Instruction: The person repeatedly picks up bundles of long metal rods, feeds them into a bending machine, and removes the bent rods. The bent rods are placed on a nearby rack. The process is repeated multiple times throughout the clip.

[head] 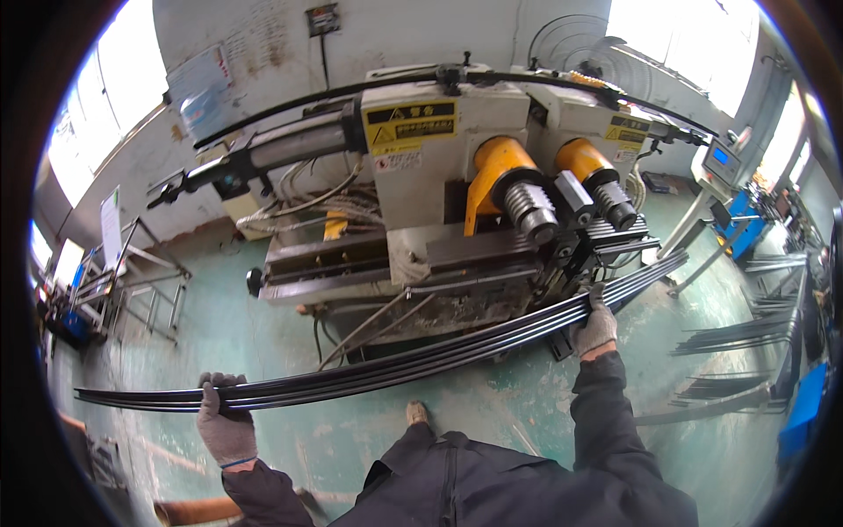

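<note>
A bundle of several long black metal tubes point(408, 359) runs across the view in front of me, its right end higher in the picture. My left hand point(226, 419), in a grey knit glove with a blue cuff edge, is closed around the bundle near its left end. Farther right, my right hand point(597, 323), gloved the same way, grips the bundle with the thumb on top. Beyond the tubes stands a large tube-working machine point(448, 165) with yellow warning plates, two orange housings and ribbed metal spindles. The right part of the bundle passes close to the machine's front; contact cannot be told.
A control panel point(723, 160) on a post stands right of the machine. Racks of dark metal strips point(731, 336) are at the far right. A metal frame point(155, 296) stands on the left. Green floor point(487, 408) shows around my shoe. A brown cylinder point(197, 510) lies at the lower left.
</note>
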Tool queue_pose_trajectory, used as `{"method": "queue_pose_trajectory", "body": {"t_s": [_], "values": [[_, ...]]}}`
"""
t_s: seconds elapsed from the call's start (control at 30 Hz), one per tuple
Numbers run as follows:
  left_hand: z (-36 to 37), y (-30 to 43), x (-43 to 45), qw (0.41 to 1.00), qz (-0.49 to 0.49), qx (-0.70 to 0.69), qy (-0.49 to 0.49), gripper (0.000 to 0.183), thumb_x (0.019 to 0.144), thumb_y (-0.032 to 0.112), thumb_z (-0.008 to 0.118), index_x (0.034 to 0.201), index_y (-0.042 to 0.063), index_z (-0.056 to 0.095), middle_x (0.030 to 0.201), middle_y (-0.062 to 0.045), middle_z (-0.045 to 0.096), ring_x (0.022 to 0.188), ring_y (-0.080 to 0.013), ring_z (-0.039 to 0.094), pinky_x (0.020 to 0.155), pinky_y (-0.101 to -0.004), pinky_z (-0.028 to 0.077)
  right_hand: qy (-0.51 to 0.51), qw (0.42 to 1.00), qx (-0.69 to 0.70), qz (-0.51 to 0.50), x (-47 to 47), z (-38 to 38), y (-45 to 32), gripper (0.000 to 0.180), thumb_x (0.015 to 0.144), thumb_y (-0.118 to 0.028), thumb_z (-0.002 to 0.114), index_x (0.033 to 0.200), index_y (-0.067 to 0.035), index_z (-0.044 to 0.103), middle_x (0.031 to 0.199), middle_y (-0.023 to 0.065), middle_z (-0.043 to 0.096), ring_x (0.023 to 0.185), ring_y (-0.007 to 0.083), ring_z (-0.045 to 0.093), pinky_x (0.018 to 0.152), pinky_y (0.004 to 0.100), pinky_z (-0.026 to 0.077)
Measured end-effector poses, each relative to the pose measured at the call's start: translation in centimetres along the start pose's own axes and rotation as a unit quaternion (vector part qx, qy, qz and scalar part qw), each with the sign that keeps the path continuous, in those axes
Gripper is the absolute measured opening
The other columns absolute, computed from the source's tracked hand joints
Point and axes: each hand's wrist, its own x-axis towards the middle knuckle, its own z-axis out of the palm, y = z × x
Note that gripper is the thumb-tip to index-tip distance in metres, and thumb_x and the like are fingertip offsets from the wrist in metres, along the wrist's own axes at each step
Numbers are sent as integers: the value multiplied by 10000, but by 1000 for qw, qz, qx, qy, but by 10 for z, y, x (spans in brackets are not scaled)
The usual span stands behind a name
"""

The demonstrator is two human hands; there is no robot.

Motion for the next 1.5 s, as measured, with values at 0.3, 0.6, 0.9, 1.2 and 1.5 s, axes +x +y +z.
{"method": "queue_pose_trajectory", "body": {"t_s": [0.3, 0.6, 0.9, 1.2, 1.5], "values": [[33, -120, 141, 985, -142, -42, 84, 158, 1120, 167, 711, 1187, 25, 687, 1123, -124, 760, 1102, -285, 729, 1048, -450, 593, -50, 994, 71, -66, 65, 102, 0, 368, 1150, -277, 635, 1398, -19, 722, 1249, 86, 795, 1078, 267, 770, 1014, 418, 627], [117, -231, 173, 963, -237, -71, 110, 231, 1140, 180, 671, 1256, -13, 723, 1167, -148, 783, 1117, -297, 759, 1077, -450, 611, 17, 998, -24, -49, 174, 70, 14, 309, 1103, -346, 619, 1221, -97, 759, 1089, 41, 767, 989, 234, 718, 895, 437, 596], [134, -267, 184, 955, -279, -78, 57, 306, 1138, 282, 679, 1254, 8, 747, 1217, -124, 789, 1181, -324, 742, 1132, -503, 578, 0, 874, -413, -256, 257, 14, 40, 351, 1069, -333, 651, 1071, -9, 785, 855, 139, 764, 747, 318, 744, 685, 455, 578], [77, -237, 220, 983, -177, -18, 50, 304, 1181, 233, 590, 1280, -4, 753, 1235, -142, 784, 1216, -296, 736, 1127, -459, 595, 47, 946, -172, -269, 234, 44, 73, 520, 1096, -543, 685, 1091, -27, 750, 880, 92, 742, 702, 247, 688, 625, 406, 514], [176, -297, 156, 957, -273, -87, 48, 363, 1160, 242, 636, 1407, -12, 709, 1386, -133, 757, 1308, -314, 707, 1220, -503, 538, 96, 988, -68, -103, 148, 101, 27, 484, 1134, -512, 686, 1039, -42, 754, 880, 51, 743, 708, 184, 655, 638, 367, 502]]}}
